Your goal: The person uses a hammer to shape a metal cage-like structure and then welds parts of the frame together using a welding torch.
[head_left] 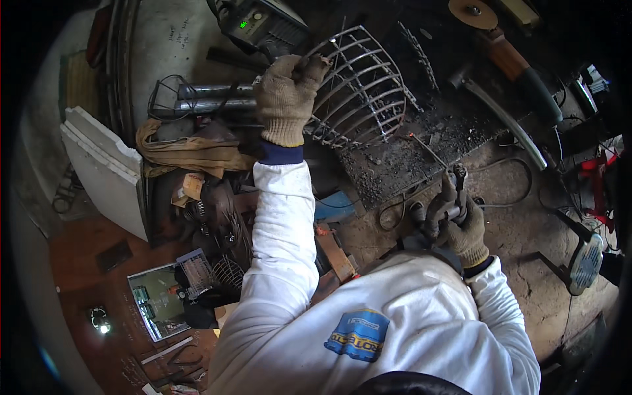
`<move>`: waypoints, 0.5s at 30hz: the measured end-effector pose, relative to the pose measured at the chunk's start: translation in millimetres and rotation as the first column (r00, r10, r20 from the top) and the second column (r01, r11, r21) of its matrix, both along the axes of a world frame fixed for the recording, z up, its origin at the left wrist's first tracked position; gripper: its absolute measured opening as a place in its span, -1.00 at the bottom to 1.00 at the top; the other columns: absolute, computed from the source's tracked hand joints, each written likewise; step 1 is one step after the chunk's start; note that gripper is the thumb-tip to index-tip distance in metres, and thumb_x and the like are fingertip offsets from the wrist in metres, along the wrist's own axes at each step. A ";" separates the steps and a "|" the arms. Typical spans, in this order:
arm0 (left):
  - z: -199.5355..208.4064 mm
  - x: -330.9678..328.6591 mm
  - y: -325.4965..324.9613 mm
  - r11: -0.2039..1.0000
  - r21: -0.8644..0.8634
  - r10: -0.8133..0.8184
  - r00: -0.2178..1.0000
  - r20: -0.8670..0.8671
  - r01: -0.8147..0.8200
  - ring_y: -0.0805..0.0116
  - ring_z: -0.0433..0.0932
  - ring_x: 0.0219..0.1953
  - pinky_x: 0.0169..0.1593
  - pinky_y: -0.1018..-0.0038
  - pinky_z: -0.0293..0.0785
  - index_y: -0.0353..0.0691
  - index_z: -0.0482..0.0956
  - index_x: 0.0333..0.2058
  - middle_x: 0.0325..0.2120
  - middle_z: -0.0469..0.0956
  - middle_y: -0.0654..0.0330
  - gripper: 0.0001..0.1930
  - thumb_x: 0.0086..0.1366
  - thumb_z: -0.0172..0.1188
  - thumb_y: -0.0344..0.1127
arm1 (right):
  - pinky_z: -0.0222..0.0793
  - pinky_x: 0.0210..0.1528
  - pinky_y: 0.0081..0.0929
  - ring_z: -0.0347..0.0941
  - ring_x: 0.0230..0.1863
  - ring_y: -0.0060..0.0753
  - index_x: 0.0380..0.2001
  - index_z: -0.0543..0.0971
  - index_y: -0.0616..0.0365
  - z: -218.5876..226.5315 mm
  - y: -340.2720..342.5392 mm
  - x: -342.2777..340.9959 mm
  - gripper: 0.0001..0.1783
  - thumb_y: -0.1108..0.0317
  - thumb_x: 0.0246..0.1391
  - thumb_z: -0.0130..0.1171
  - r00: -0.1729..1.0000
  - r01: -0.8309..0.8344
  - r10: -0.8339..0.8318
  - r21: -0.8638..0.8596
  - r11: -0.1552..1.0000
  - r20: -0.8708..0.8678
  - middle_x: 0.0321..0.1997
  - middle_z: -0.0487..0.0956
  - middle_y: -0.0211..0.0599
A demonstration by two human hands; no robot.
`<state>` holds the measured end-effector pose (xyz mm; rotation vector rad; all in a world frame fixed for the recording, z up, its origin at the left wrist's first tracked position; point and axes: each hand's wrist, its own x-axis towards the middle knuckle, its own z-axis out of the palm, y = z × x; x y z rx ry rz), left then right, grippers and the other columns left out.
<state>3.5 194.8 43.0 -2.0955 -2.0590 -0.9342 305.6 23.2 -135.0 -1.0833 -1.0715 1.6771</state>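
My left hand (287, 92), in a tan knitted glove, is closed on the left edge of a curved metal grille (372, 84) made of crossed bars. The grille rests at the left side of a dark steel plate (368, 178) strewn with black slag bits. My right hand (466, 238), gloved too, grips a welding electrode holder (453, 212) low and nearer to me. From its jaws a thin welding rod (429, 151) slants up and left, its tip glowing orange just right of the grille and apart from it.
A welding machine (260, 25) with a green display stands behind my left hand. A hammer (503, 118) and an angle grinder (517, 66) lie at the right. Metal tubes (214, 99), a brown cloth (197, 150) and a white slab (105, 171) are at the left. Cables loop across the floor.
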 end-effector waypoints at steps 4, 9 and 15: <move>-3.1 -4.1 2.6 0.999 -0.040 -0.010 1.000 -0.017 0.009 0.28 0.61 -0.40 -0.24 0.36 0.49 -0.24 0.66 -0.36 -0.50 0.64 0.15 -0.37 0.12 0.25 0.35 | 0.47 -0.23 -0.49 0.56 -0.33 -0.44 -0.11 0.49 0.35 -3.5 0.8 -0.3 -0.55 0.41 -0.16 0.18 0.995 0.045 -0.051 0.074 0.996 0.081 -0.36 0.62 -0.22; -26.3 -31.4 9.7 0.982 0.094 -0.182 0.953 0.244 0.163 0.35 0.65 -0.37 -0.22 0.47 0.54 -0.20 0.66 -0.32 -0.43 0.68 0.21 -0.64 0.20 0.34 0.02 | 0.47 -0.19 -0.44 0.60 -0.29 -0.35 -0.10 0.51 0.35 -8.5 -1.0 -1.0 -0.50 0.35 -0.18 0.25 0.987 -0.024 0.019 0.029 0.999 0.158 -0.33 0.62 -0.10; -24.5 -39.1 19.9 0.992 0.094 -0.077 0.995 -0.061 0.083 0.35 0.66 -0.34 -0.21 0.43 0.53 -0.20 0.68 -0.27 -0.45 0.68 0.18 -0.57 0.19 0.32 0.10 | 0.50 -0.17 -0.38 0.63 -0.24 -0.21 -0.06 0.52 0.32 -7.9 6.0 -1.4 -0.43 0.30 -0.20 0.34 0.980 -0.054 0.026 0.138 0.989 0.195 -0.27 0.64 -0.06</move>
